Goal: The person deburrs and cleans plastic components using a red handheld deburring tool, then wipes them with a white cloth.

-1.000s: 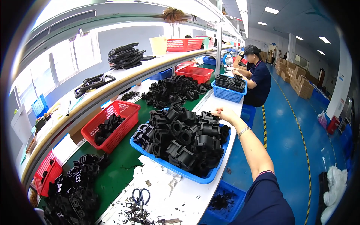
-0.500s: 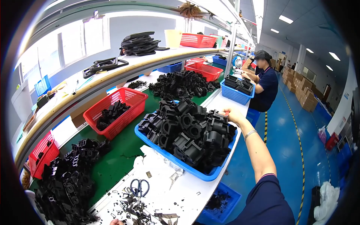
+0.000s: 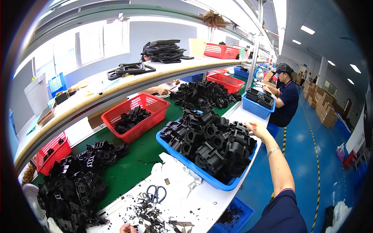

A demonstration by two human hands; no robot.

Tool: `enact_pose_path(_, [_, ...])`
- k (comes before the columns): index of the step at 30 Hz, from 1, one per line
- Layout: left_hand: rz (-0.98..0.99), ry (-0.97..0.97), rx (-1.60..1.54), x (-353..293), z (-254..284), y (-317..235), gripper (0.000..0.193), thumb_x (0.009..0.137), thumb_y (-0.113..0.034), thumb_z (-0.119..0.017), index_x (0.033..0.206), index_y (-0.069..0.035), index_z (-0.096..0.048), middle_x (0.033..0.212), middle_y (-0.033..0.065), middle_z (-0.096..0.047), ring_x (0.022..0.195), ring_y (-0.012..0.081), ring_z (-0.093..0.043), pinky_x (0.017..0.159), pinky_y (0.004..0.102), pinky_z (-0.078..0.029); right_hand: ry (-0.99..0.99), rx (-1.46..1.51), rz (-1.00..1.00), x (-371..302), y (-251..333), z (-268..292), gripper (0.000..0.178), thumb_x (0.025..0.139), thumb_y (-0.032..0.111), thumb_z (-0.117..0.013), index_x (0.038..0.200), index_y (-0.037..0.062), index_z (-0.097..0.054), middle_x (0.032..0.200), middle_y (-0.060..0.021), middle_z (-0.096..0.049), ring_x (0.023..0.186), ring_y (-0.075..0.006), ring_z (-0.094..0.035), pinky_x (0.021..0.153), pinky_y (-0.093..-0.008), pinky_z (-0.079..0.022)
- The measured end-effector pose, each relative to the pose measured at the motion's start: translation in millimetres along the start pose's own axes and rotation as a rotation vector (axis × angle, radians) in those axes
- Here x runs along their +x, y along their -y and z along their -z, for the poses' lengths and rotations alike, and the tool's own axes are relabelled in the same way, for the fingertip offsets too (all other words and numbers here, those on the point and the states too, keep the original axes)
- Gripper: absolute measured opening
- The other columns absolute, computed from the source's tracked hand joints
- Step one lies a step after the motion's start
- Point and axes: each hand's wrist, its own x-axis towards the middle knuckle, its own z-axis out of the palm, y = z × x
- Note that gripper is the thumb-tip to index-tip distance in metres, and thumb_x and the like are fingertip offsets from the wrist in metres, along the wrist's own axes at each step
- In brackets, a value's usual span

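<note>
Fingers (image 3: pixel 256 131) at bench (image 3: pixel 182 198), blue floor (image 3: pixel 299 159) alongside

The person's right arm (image 3: pixel 285 182) reaches forward from the lower edge, its upper part in a dark sleeve (image 3: pixel 283 213). The bare forearm (image 3: pixel 281 167) slants up and leftward to the wrist (image 3: pixel 270 145), and the right hand (image 3: pixel 257 131) points left with its fingers bent (how firmly they close cannot be told). The left hand (image 3: pixel 127 228) barely shows at the lower edge, fingers together, the rest cut off.
</note>
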Motion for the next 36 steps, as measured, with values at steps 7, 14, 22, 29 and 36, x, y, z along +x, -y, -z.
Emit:
enact_pose_path(7, [0.009, 0.024, -0.048, -3.2, -5.2, -10.2, 0.020, 0.100, -0.008, -0.060, 0.117, 0.002, -0.059, 0.106, 0.0074, -0.063, 0.094, 0.0135, -0.058, 0.083, 0.0261, -0.050, -0.336, 0.028, 0.345, -6.1, 2.1, 37.9, 0.025, 0.100, 0.025, -0.061, 0.100, 0.0015, -0.069, 0.085, 0.0006, -0.063, 0.075, -0.0080, -0.058, 0.066, -0.0239, -0.050])
enact_pose_path(14, [-0.007, 0.024, 0.008, 4.4, 13.4, 16.6, 0.028, 0.095, -0.012, -0.068, 0.119, -0.002, -0.059, 0.101, 0.0059, -0.062, 0.084, 0.0124, -0.059, 0.075, 0.0259, -0.050, -0.299, 0.048, 0.859, -141.7, 166.8, -32.5, 0.038, 0.102, 0.036, -0.059, 0.101, -0.0015, -0.066, 0.104, -0.0104, -0.071, 0.098, -0.0167, -0.065, 0.089, -0.0306, -0.050])
enact_pose_path(22, [-0.416, 0.194, 0.567, 11.9, -6.3, -37.2, 0.073, 0.084, -0.026, -0.077, 0.141, 0.003, -0.041, 0.140, 0.0236, -0.042, 0.130, 0.0376, -0.042, 0.109, 0.0464, -0.037, 0.694, -0.187, 1.090, -277.7, 159.8, -206.5, 0.029, 0.085, 0.021, -0.077, 0.099, 0.0013, -0.063, 0.122, -0.0235, -0.064, 0.114, -0.0411, -0.060, 0.099, -0.0455, -0.048])
enact_pose_path(29, [-0.383, 0.624, 0.966, -40.6, 25.5, -54.7, 0.122, 0.069, -0.066, -0.080, 0.153, 0.001, -0.023, 0.156, 0.0296, -0.023, 0.147, 0.0478, -0.019, 0.120, 0.0585, -0.015, 0.582, -0.247, 0.976, -269.0, 85.6, -276.7, 0.029, 0.081, 0.012, -0.079, 0.099, 0.0015, -0.059, 0.130, -0.0273, -0.059, 0.120, -0.0432, -0.056, 0.101, -0.0468, -0.046])
enact_pose_path(36, [-0.388, 0.647, 0.978, -18.3, 4.5, -56.6, 0.130, 0.063, -0.070, -0.080, 0.152, 0.006, -0.023, 0.158, 0.0278, -0.024, 0.149, 0.0438, -0.018, 0.121, 0.0580, -0.009, 0.566, -0.474, 1.181, -204.6, 102.2, -338.3, 0.018, 0.076, -0.008, -0.056, 0.087, 0.0041, -0.048, 0.086, -0.0147, -0.057, 0.085, -0.0357, -0.057, 0.077, -0.0439, -0.047])
